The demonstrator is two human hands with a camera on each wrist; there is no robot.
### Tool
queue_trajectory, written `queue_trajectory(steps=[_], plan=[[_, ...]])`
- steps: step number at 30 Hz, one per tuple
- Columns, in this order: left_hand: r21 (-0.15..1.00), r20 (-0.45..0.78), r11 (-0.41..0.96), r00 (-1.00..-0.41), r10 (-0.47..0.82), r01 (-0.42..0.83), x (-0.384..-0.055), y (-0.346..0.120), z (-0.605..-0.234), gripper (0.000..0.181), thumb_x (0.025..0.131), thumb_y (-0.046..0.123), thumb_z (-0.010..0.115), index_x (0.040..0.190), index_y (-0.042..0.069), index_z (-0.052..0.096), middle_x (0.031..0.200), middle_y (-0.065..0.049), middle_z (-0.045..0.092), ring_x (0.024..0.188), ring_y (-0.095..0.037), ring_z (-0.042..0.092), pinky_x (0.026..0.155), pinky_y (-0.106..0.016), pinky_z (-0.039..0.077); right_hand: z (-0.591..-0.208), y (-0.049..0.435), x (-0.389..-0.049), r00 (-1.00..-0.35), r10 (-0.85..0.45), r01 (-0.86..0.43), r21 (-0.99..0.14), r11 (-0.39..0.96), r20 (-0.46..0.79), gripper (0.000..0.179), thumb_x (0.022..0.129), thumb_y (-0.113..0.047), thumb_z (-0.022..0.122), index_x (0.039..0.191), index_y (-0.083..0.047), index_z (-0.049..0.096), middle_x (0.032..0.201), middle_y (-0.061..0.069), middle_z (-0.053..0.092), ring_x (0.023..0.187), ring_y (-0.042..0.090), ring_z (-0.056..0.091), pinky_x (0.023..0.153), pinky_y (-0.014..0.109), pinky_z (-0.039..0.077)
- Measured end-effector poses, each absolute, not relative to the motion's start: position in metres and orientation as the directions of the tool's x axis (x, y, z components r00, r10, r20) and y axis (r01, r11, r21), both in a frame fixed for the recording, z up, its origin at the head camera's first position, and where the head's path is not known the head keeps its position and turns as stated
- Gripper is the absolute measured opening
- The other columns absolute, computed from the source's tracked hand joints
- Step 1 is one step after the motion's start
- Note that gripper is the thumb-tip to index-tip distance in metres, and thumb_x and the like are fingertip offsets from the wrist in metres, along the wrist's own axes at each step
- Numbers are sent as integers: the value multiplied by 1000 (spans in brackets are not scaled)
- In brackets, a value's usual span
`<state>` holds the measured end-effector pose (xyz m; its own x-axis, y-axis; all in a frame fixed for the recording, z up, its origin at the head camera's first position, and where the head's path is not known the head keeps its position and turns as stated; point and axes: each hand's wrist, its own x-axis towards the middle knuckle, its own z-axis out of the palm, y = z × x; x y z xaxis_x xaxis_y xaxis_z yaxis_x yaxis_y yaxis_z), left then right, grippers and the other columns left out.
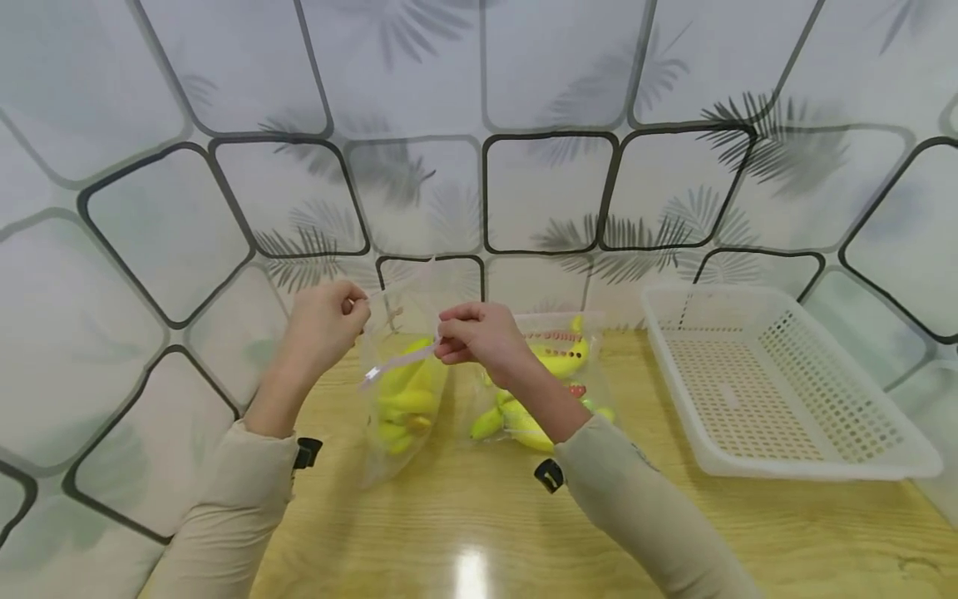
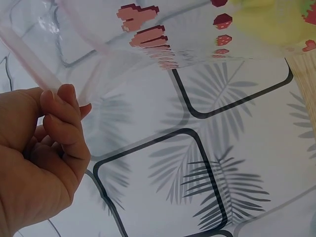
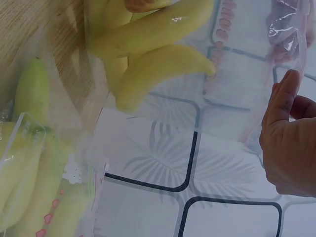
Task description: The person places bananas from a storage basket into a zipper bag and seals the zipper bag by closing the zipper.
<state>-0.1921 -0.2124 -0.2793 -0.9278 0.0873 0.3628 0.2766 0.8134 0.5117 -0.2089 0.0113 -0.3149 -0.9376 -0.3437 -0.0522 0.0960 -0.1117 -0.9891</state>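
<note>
Between both hands hangs a clear zip bag (image 1: 407, 399) with yellow bananas (image 3: 158, 64) inside, its lower end at the tabletop. My left hand (image 1: 325, 320) pinches the bag's top edge at one side; in the left wrist view, thumb and fingers (image 2: 61, 106) close on the pinkish zip strip. My right hand (image 1: 482, 341) pinches the zip strip on the other side. The mouth of the bag gapes between the hands, and a white slider sits at its near end. Red printed pictures show on the clear plastic in the left wrist view.
Behind my right forearm lie filled clear bags (image 1: 524, 416) with more yellow and green fruit. A white perforated plastic basket (image 1: 748, 399) stands at the right on the wooden table (image 1: 419, 532). A patterned cloth wall (image 1: 554, 191) rises close behind everything.
</note>
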Motion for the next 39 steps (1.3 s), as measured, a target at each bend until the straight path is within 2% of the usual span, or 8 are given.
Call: queue_trajectory(steps=[6,10,13,19,23,25,31,39], plan=[[515,361,816,-930,71,262,-194,-213,-279,25,97,8,48,105,-4,69,77,-15,70,53,-19,57,49,-33,42,-330,24,-197,-961,-278,17,-997,-79,6,26,99,-9,58,122,4,59,95,16,66,67,16,68,64,32,60],[531,339,810,-938,65,248,-194,-213,-279,25,97,8,47,106,-3,68,78,-15,70,53,-18,59,47,-32,42,-345,27,-171,-968,-190,-167,-986,5,163,20,98,-15,61,112,-1,57,93,13,62,68,19,67,61,33,59],[533,342,808,-937,64,250,-194,-212,-279,25,96,8,47,106,-3,68,77,-14,70,52,-18,59,46,-32,43,-355,24,-147,-927,-180,-358,-921,153,330,11,96,-16,64,96,-7,58,82,5,59,65,15,60,57,27,53],[489,380,831,-923,69,264,-193,-211,-280,23,95,7,50,103,-3,69,75,-14,70,52,-18,57,48,-32,41,-370,-3,-126,-712,-306,-682,-519,516,632,34,88,-34,75,68,-17,52,60,-9,48,50,2,38,46,17,32],[452,387,853,-919,76,261,-193,-210,-280,24,95,9,50,104,-2,70,77,-14,70,52,-18,55,49,-32,40,-372,-26,-133,-602,-315,-678,-261,688,734,43,84,-49,75,66,-17,52,57,-9,46,44,0,29,41,15,21],[443,383,858,-920,79,258,-193,-210,-281,24,95,9,50,105,-2,69,77,-14,70,51,-18,54,49,-32,40,-370,-34,-138,-564,-298,-649,-191,736,770,42,85,-47,74,66,-17,52,56,-9,45,41,1,25,40,15,18],[451,360,856,-929,83,251,-197,-214,-283,24,96,12,49,105,0,69,76,-12,70,51,-18,53,50,-32,39,-366,-40,-144,-523,-309,-685,-175,708,794,29,87,-11,67,66,-16,49,55,-7,36,43,3,18,40,16,14],[526,261,813,-957,124,249,-218,-222,-287,27,100,25,48,100,8,69,75,-9,69,52,-20,55,47,-32,42,-370,-31,-143,-457,-397,-826,-214,521,796,18,90,-2,59,74,-9,54,77,1,54,61,8,44,53,13,34]])
